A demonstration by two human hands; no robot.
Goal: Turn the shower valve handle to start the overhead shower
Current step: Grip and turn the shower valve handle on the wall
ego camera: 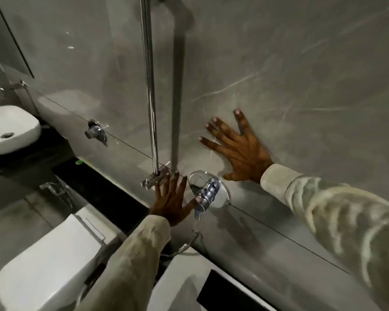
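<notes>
Handle [208,191] and its round chrome plate [222,194] sit on the grey wall [301,75] between my two hands, low down, just right of the upright shower pipe [149,86]. Going left to right: my left hand [171,200] is spread with fingers up beside the pipe's foot, and its thumb [192,202] reaches across to touch or nearly touch the handle; I cannot tell which. It grips nothing. Next comes the handle itself, a knobbly chrome piece whose long axis runs down and slightly leftward, ending in a thin lever tip [197,213] below. Further right and higher, my right hand [240,149] lies flat and splayed against the wall, holding nothing, its thumb near the plate's upper edge. I judge the left hand nearer, so it would close round the handle and turn.
</notes>
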